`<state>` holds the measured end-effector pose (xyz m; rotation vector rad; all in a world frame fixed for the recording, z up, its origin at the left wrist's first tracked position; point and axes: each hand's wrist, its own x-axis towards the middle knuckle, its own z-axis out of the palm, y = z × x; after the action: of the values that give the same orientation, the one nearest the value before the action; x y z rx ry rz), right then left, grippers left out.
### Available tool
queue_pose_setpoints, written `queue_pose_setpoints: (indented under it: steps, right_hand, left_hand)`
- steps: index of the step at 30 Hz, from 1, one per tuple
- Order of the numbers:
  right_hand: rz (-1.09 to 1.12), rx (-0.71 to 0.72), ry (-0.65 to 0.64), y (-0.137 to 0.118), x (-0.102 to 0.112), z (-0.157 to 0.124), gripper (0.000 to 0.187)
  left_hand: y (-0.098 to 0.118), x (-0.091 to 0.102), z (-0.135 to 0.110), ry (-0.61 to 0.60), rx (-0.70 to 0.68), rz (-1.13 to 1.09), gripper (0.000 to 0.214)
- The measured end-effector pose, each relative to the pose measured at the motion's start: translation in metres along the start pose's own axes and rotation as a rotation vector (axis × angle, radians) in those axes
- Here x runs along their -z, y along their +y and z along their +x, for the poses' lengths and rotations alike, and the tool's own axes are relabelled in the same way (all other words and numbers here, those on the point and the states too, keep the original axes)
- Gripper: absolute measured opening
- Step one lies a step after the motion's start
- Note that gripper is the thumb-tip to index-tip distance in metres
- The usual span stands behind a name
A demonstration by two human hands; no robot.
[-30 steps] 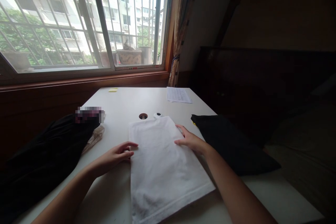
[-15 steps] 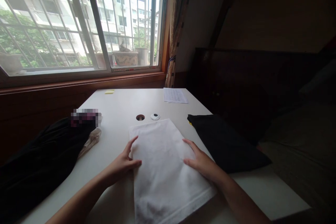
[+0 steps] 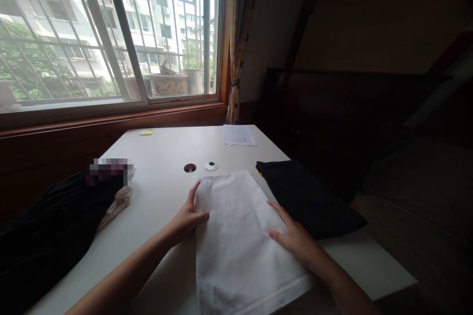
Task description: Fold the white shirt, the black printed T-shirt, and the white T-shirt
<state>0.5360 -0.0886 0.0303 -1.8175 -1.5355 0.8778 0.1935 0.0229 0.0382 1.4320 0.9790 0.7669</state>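
The left hand (image 3: 189, 217) gripped the left edge of a folded white cloth (image 3: 236, 241), and the right hand (image 3: 291, 236) its right edge, over the near part of a white counter (image 3: 158, 162); a black cloth (image 3: 306, 197) lay just to the right.

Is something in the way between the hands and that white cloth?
Nothing visible: the left hand and right hand are at its opposite side edges. The black cloth lies off to the right.
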Motion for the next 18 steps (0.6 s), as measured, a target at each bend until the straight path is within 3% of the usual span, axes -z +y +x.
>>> queue_pose_setpoints:
  steps: [3, 6, 10, 18]
  right_hand:
    - [0.008, 0.063, 0.056, 0.001, 0.011, -0.001, 0.079]
    - [-0.007, 0.086, 0.103, -0.002, 0.032, -0.002, 0.076]
    - [-0.04, 0.083, 0.185, -0.007, 0.064, -0.004, 0.074]
    - [0.078, 0.156, 0.229, -0.024, 0.126, 0.006, 0.078]
  left_hand:
    - [-0.001, -0.011, 0.001, 0.01, -0.093, -0.037, 0.113]
    - [0.008, -0.024, 0.002, -0.075, -0.175, -0.17, 0.113]
    - [0.028, -0.042, 0.012, -0.17, -0.193, -0.337, 0.111]
    - [0.071, -0.071, 0.042, -0.164, -0.22, -0.475, 0.106]
